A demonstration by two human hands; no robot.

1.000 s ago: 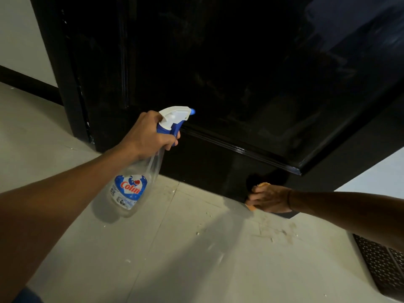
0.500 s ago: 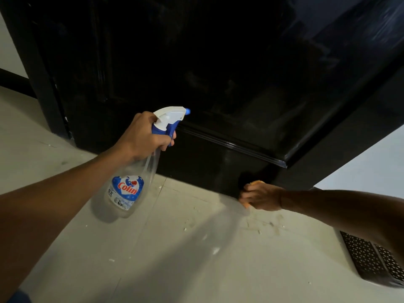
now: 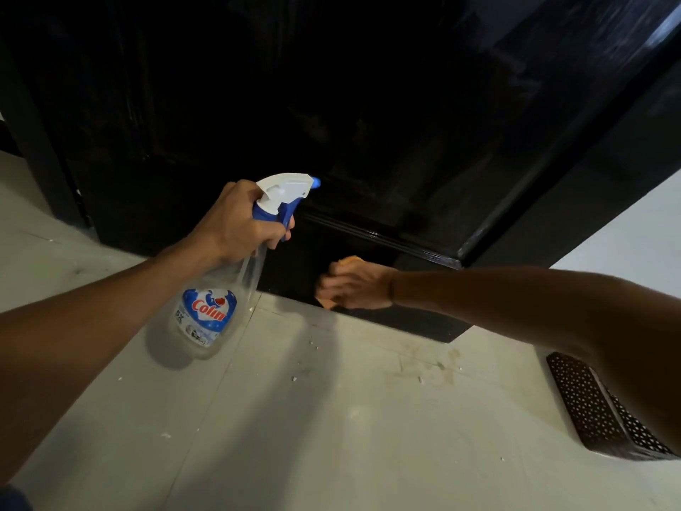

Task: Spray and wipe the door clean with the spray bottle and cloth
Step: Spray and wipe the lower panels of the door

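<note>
Spray bottle (image 3: 217, 289) sits at centre left, gripped by the left hand (image 3: 236, 225) as before. Farther in, the right hand (image 3: 355, 285), clutching the orange cloth (image 3: 348, 260), has slid left along the door (image 3: 368, 105) bottom, so wiping continues.

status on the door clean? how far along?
Done: cannot tell; the glossy black door shows no clear wet or wiped patch. In hand: the right hand presses an orange cloth on the door's bottom rail near the floor, blurred as if mid-wipe, while the left hand grips the bottle with its nozzle aimed at the door. Left: probably the panels above.
</note>
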